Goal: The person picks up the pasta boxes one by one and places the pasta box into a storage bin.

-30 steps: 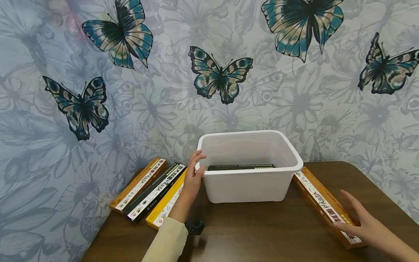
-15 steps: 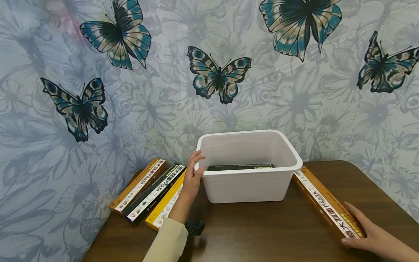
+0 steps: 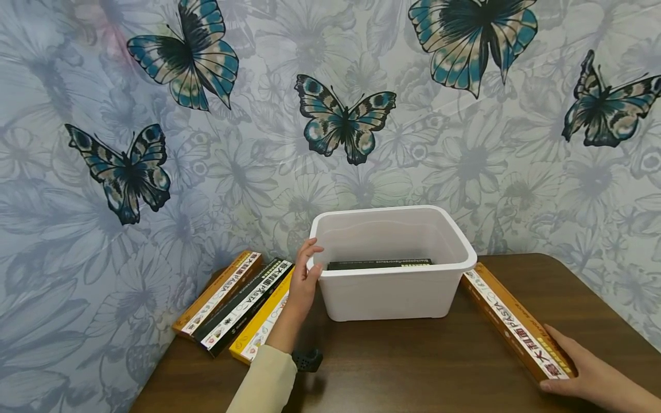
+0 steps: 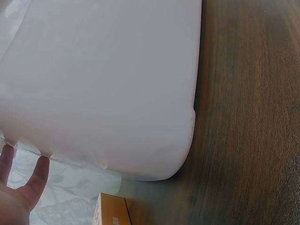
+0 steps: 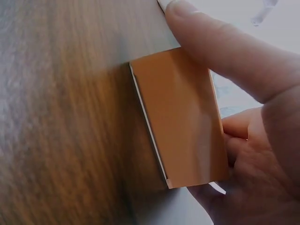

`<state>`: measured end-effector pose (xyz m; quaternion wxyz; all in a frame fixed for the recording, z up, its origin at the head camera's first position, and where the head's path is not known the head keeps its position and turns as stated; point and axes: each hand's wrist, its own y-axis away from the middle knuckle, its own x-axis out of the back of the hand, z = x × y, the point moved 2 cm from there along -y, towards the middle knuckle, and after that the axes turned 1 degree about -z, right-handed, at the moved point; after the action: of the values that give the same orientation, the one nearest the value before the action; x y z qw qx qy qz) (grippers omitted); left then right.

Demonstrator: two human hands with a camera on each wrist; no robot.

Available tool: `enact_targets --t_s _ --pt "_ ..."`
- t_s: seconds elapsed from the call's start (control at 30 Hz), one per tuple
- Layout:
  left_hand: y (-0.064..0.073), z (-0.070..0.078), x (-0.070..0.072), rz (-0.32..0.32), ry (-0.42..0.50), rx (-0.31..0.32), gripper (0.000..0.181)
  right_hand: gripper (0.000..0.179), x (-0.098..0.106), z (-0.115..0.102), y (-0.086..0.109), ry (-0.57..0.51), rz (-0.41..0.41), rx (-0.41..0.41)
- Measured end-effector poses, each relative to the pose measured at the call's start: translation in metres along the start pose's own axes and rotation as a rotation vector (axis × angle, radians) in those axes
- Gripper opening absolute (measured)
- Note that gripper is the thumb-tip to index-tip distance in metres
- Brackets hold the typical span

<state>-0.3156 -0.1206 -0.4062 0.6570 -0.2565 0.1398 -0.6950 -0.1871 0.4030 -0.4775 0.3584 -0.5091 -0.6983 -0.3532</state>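
A white plastic bin (image 3: 387,295) stands at the table's back, with a black box (image 3: 379,264) lying inside it. My left hand (image 3: 303,281) holds the bin's left front corner at the rim; the left wrist view shows the bin wall (image 4: 108,89) close up. On the right, my right hand (image 3: 583,364) grips the near end of an orange-brown pasta box (image 3: 516,321). In the right wrist view, the thumb is on one side of the box's orange end (image 5: 183,122) and fingers are on the other. The box's far end reaches the bin's right side.
Left of the bin lie an orange-brown pasta box (image 3: 219,292), a black one (image 3: 245,304) and a yellow one (image 3: 263,321), side by side on the brown table (image 3: 387,367). My left forearm partly covers the yellow one. A butterfly-patterned wall covering (image 3: 248,189) rises behind.
My right hand has come down and back along the orange-brown pasta box and taken hold of its near end. The left hand and the bin have stayed put.
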Motion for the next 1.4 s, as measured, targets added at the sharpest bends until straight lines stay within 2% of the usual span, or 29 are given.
enact_targets --t_s 0.23,0.43,0.63,0.77,0.93,1.07,1.23,1.3,1.37,1.4 --pt "0.001 0.000 0.000 0.006 -0.002 0.002 0.037 0.099 0.005 0.000 0.001 0.042 0.045 -0.082" --pt "0.000 -0.003 0.000 0.010 0.000 -0.017 0.034 0.097 0.013 0.007 0.002 0.028 0.058 -0.172" --pt "-0.001 -0.002 0.000 0.010 -0.004 -0.010 0.037 0.096 0.018 0.010 0.004 0.085 0.118 -0.255" --pt "0.000 -0.002 0.000 0.015 -0.001 -0.008 0.035 0.098 0.020 0.011 0.005 0.065 0.135 -0.297" --pt "0.000 -0.004 -0.001 0.020 0.012 -0.017 0.034 0.096 0.027 0.011 0.007 -0.025 0.190 -0.325" --pt "0.000 -0.005 -0.001 0.025 0.012 -0.025 0.033 0.089 0.030 0.009 0.010 -0.107 0.284 -0.319" --pt "0.000 -0.003 -0.001 0.016 0.006 -0.013 0.033 0.060 0.029 0.002 0.012 -0.341 0.493 -0.268" --pt "0.000 -0.002 -0.001 0.013 0.011 -0.006 0.033 0.058 0.030 -0.001 0.012 -0.490 0.568 -0.219" --pt "0.001 -0.001 -0.002 0.011 0.014 0.001 0.033 0.056 0.032 -0.005 0.012 -0.564 0.632 -0.169" --pt "0.001 -0.001 -0.002 0.012 0.014 0.005 0.033 0.055 0.033 -0.007 0.012 -0.638 0.655 -0.138"
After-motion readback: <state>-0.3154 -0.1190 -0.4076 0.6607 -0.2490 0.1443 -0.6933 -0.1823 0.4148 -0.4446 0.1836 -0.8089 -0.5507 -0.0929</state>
